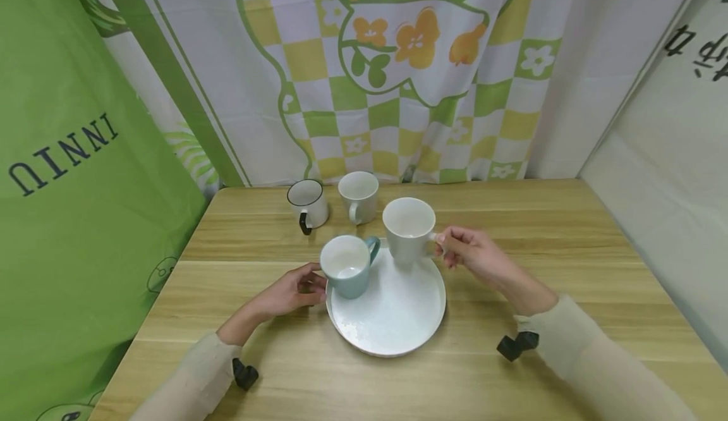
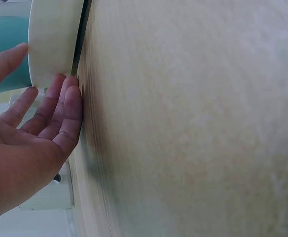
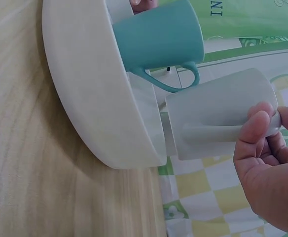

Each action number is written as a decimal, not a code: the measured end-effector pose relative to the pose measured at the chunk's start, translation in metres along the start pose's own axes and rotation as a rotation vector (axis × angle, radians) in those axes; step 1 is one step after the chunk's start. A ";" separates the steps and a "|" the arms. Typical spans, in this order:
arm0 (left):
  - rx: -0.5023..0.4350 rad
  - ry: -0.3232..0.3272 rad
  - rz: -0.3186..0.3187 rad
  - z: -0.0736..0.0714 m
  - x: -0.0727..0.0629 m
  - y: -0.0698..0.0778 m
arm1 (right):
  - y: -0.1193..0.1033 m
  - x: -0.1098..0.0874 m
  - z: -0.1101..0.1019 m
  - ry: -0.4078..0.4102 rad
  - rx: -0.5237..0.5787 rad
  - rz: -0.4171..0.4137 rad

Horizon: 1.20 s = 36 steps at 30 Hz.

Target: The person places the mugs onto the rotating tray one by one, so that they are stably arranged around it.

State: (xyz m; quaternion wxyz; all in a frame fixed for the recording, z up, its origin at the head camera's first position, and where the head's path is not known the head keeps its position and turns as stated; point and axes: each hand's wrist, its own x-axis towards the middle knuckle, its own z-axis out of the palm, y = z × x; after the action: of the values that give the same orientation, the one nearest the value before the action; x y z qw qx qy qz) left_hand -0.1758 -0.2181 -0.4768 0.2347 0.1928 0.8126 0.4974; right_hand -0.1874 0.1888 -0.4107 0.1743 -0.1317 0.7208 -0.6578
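White mug (image 1: 408, 234): pinched at its handle (image 3: 218, 133) by the right grip (image 1: 478, 256), apparently raised above the far right part of the round tray (image 1: 398, 320). The left grip (image 1: 292, 291) is spread, its fingertips (image 2: 72, 96) against the tray's left side (probably steadying it). To place well, level the base, clear the rim and the teal mug (image 1: 348, 272), then lower gently. The tray bears the teal mug at its left. On the counter (image 1: 296, 370), far left, stand a black-rimmed mug (image 1: 309, 209) and a pale mug (image 1: 364, 203). No contents show in any mug.
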 end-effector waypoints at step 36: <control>-0.033 0.004 0.000 0.002 0.001 -0.001 | 0.033 0.009 0.008 -0.187 -0.131 0.001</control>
State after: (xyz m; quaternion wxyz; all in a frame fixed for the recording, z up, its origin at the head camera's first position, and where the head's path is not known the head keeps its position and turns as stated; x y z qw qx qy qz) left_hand -0.1757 -0.2165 -0.4785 0.2360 0.1879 0.8047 0.5113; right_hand -0.1909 0.1808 -0.4453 0.2323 -0.2034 0.7428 -0.5941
